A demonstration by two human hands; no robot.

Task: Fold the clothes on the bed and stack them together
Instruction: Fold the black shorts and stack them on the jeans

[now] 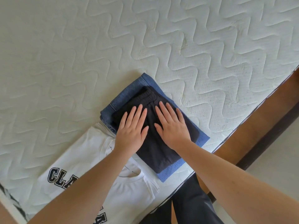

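Three garments lie on the bed (161, 38): one folded dark garment (161, 147) stacked on one folded blue denim piece (129, 92) at centre frame, and one white lettered shirt (77, 159) at lower left, its print partly hidden by a forearm. The left hand (131, 135) and right hand (172, 130) press flat on the dark garment, each grip wide, fingers straight.

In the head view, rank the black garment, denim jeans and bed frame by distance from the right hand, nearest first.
1. Folded black ribbed garment, directly under the right hand.
2. Folded blue denim jeans, underneath, edges showing around it.
3. Brown wooden bed frame, off to the right.
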